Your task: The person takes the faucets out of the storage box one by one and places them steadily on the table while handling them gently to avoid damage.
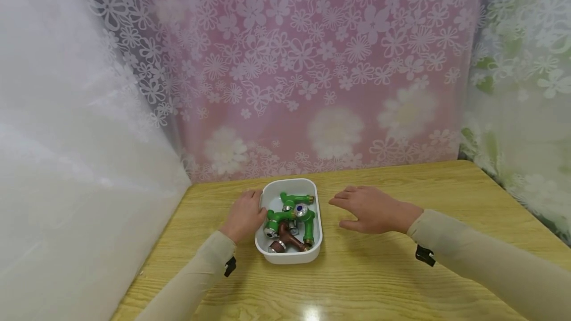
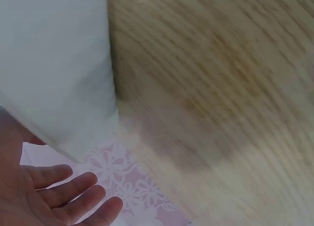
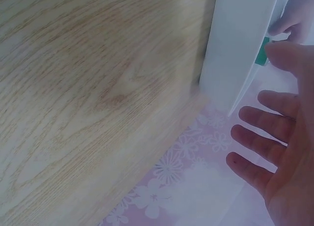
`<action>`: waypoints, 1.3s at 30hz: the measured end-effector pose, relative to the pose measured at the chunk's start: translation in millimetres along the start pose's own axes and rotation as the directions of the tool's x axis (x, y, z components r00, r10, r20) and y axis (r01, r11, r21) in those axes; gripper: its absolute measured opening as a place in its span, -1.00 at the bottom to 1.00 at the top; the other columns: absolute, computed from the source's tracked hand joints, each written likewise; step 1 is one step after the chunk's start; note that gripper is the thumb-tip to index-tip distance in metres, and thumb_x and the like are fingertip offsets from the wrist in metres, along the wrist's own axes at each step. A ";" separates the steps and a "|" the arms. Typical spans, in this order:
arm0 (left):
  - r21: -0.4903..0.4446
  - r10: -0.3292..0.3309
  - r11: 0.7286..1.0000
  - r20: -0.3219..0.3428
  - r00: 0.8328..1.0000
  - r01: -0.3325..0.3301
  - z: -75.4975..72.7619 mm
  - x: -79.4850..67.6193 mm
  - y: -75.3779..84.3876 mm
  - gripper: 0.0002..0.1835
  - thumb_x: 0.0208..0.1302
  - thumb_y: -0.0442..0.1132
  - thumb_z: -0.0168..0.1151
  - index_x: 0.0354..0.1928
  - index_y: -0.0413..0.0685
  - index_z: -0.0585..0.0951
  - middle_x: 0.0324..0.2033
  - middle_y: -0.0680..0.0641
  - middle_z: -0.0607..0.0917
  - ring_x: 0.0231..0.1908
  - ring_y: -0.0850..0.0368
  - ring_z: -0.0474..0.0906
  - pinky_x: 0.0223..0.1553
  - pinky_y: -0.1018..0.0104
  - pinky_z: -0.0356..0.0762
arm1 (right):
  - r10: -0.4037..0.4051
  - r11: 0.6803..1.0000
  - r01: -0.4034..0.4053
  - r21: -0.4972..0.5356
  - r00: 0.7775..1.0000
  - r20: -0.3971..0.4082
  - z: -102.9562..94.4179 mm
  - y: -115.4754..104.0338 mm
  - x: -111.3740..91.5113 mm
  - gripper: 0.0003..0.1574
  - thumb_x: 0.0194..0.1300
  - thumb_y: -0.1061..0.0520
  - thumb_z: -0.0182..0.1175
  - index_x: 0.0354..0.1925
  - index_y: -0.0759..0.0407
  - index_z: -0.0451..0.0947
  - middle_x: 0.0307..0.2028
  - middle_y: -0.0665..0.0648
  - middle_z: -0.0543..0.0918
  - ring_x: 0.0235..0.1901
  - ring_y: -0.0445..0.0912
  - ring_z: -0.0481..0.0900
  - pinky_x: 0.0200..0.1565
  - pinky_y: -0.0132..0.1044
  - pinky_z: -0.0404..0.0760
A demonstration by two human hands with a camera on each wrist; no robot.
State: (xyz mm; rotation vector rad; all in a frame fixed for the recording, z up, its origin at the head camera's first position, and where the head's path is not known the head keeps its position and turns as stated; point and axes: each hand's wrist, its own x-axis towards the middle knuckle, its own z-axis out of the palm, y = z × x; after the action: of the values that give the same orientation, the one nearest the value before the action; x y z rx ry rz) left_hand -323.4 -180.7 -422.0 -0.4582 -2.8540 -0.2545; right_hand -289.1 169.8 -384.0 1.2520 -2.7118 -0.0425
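A white tray [image 1: 289,258] stands on the wooden table and holds several toy-like taps. Green taps [image 1: 309,227] with silver and brass-coloured ends lie around a brown tap [image 1: 290,238] at the near end. My left hand [image 1: 244,215] is at the tray's left rim, its thumb over the edge. In the left wrist view, that hand's fingers [image 2: 68,191] are spread and relaxed beside the tray wall, the thumb mostly hidden. To the right of the tray, my right hand [image 1: 368,209] hovers apart from it, holding nothing. Its fingers [image 3: 265,132] are loosely extended in the right wrist view.
The wooden table [image 1: 348,286] extends on both sides of the tray. Behind it hangs a pink flowered curtain [image 1: 312,63]. A white sheet [image 1: 80,162] borders the left side, and a pale flowered curtain [image 1: 522,88] the right.
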 end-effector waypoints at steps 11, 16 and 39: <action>-0.022 -0.072 0.997 0.049 0.996 0.073 8.1 -4.1 1.7 -0.43 0.43 -0.12 0.09 0.40 -0.21 0.39 0.23 -0.27 0.55 0.25 -0.19 0.46 0.20 -0.13 0.51 | -0.019 1.000 0.019 -0.002 1.000 0.023 1.0 -6.2 12.9 -0.26 0.45 -0.25 0.12 0.41 0.11 0.41 0.25 0.15 0.59 0.27 0.11 0.52 0.29 0.09 0.45; -0.018 -0.087 0.996 0.040 0.995 0.088 12.9 -4.5 0.4 -0.42 0.44 -0.09 0.06 0.43 -0.15 0.36 0.22 -0.26 0.56 0.25 -0.17 0.47 0.15 -0.15 0.54 | -0.032 0.999 0.033 -0.012 0.999 0.029 -2.5 -12.0 24.3 -0.29 0.45 -0.23 0.13 0.40 0.07 0.42 0.23 0.13 0.61 0.26 0.10 0.52 0.29 0.11 0.43; 0.017 -0.104 0.994 0.025 0.994 0.104 13.1 -8.4 3.6 -0.44 0.47 -0.09 0.03 0.44 -0.11 0.35 0.17 -0.24 0.60 0.19 -0.17 0.52 -0.07 -0.15 0.64 | -0.103 0.992 0.092 0.090 0.986 0.127 -15.9 -25.2 88.3 -0.40 0.44 -0.17 0.17 0.31 0.07 0.52 0.12 0.08 0.67 0.10 -0.05 0.63 0.14 -0.04 0.59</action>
State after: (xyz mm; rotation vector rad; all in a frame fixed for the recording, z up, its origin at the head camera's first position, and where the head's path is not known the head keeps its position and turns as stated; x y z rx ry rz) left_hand -317.2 -177.0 -436.2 -0.3119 -2.9070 -0.2467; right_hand -324.2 87.1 -359.3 1.4552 -2.7865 -0.0241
